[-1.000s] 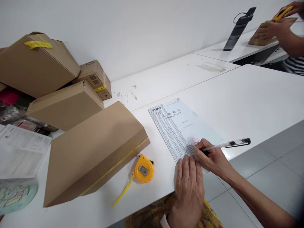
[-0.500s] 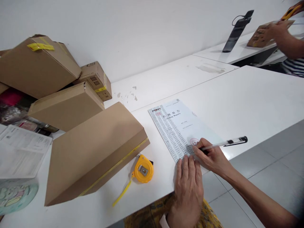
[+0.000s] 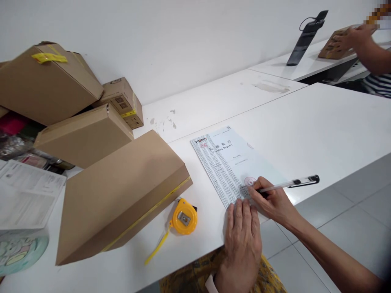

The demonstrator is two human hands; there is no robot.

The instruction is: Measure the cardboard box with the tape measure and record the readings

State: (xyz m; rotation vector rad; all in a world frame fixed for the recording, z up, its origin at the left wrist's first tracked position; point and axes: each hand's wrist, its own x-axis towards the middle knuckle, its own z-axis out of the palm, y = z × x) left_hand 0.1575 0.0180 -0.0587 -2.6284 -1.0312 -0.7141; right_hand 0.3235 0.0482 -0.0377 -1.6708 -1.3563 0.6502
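Note:
A pale blue test report [image 3: 241,150] covered partly in rows of handwriting lies on the white table near its front edge. My right hand [image 3: 273,201] grips a clear pen with a black cap end [image 3: 301,182], its tip hidden behind my fingers low on the sheet, by a round red stamp. My left hand [image 3: 243,240] lies flat with fingers stretched out, fingertips on the bottom edge of the report. Left of that hand sits a yellow tape measure [image 3: 185,217] with a yellow strap.
A large cardboard box [image 3: 122,191] stands left of the tape measure, with stacked boxes [image 3: 55,85] behind it. Printed papers [image 3: 27,195] lie at far left. A dark water bottle [image 3: 305,40] stands at the back; another person's hand [image 3: 356,40] touches a small box [image 3: 334,44].
My hands, the pen and the report stay almost in place. The view has shifted very slightly. At the far right, the other person's hand has moved a little on the small box.

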